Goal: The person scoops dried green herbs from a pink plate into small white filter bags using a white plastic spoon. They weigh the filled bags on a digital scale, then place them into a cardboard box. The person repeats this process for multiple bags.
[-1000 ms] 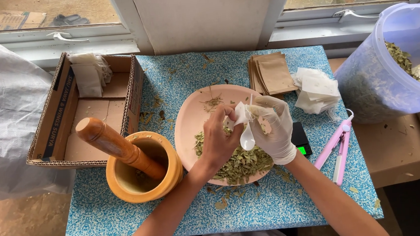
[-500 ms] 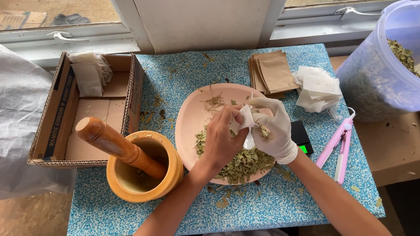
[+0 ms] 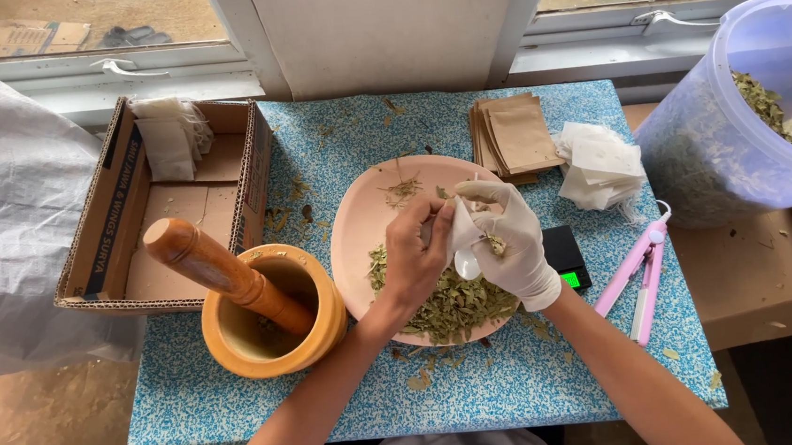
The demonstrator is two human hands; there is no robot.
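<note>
Two hands fill a small white bag over a pink plate of dried leaves.

The left hand, bare, curls its fingers narrowly around a white spoon and the edge of the bag; the right hand, in a white glove, pinches the bag's other side, so the bag sits between both hands just above the plate. The leaves lie heaped on the plate's near half. To the left stands a wooden mortar with a pestle leaning in it, and beyond it a cardboard box. Right of the plate are a black scale and a pink sealer; farther off lie brown envelopes and white bags, with a plastic tub at the far right.
</note>
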